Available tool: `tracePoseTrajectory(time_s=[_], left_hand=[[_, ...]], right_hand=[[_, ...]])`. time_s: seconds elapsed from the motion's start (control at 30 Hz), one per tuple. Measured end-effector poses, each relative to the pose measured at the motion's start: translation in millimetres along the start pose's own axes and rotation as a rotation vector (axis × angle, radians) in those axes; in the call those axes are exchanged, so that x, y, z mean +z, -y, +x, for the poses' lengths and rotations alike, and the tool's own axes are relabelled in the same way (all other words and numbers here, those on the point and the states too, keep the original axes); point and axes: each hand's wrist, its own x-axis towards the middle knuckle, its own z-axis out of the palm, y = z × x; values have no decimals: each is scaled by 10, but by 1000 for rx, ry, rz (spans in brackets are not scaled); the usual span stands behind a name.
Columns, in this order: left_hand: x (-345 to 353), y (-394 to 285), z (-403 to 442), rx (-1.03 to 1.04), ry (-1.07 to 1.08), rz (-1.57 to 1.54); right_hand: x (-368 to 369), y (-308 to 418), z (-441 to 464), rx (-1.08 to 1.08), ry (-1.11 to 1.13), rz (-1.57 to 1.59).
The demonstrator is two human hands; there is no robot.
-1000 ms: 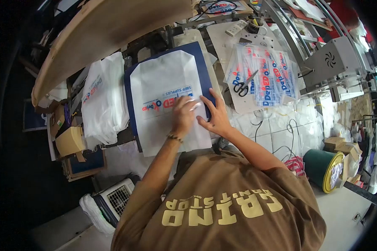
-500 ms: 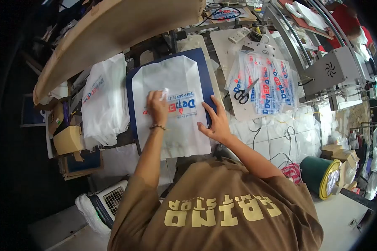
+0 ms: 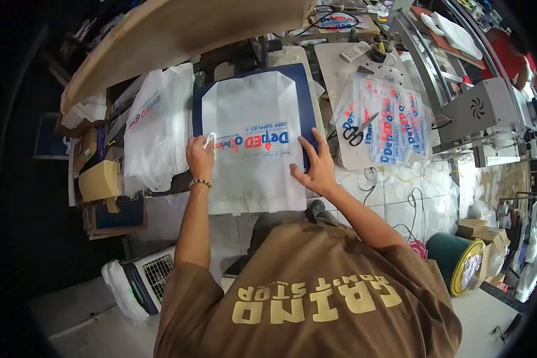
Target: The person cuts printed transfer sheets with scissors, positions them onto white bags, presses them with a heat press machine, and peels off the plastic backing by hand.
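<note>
A white printed bag [image 3: 250, 185] lies flat over a dark blue board [image 3: 307, 101], its red and blue lettering upside down to me. My left hand [image 3: 200, 156], a beaded bracelet at its wrist, is closed on a small crumpled white cloth [image 3: 210, 139] at the bag's left edge. Spread fingers of my right hand [image 3: 316, 162] rest on the bag's right edge and the board beside it. A stack of white bags [image 3: 161, 131] lies just left of the board.
Black scissors [image 3: 355, 136] lie on printed plastic sheets [image 3: 394, 119] to the right. A large tan panel [image 3: 179, 42] slants overhead at the back left. A grey machine with a vent [image 3: 477, 110] stands at right. A person in red [image 3: 507, 56] is at the far right.
My left hand has slid left with the cloth, from the middle of the print to the bag's left edge, uncovering more lettering. My right hand stays at the right edge. The whole view has shifted slightly.
</note>
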Motion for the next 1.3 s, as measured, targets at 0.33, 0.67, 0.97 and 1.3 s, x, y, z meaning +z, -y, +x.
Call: tracePoseTrajectory(time_s=[0.33,0.67,0.97,1.3], left_hand=[[-713,-631,-1018,-276,680,-80],[-1022,-1532,-949,-223,414,-814],[69,-115,-48,25,-30,-112],[127,45,161,-39,85,-276]], right_hand=[[-21,-86,-3,-14,77,-38],[-210,834,-64,510,652,1073],[-227,429,-191,108,287,419],[-82,508,-217,54,107,-17]])
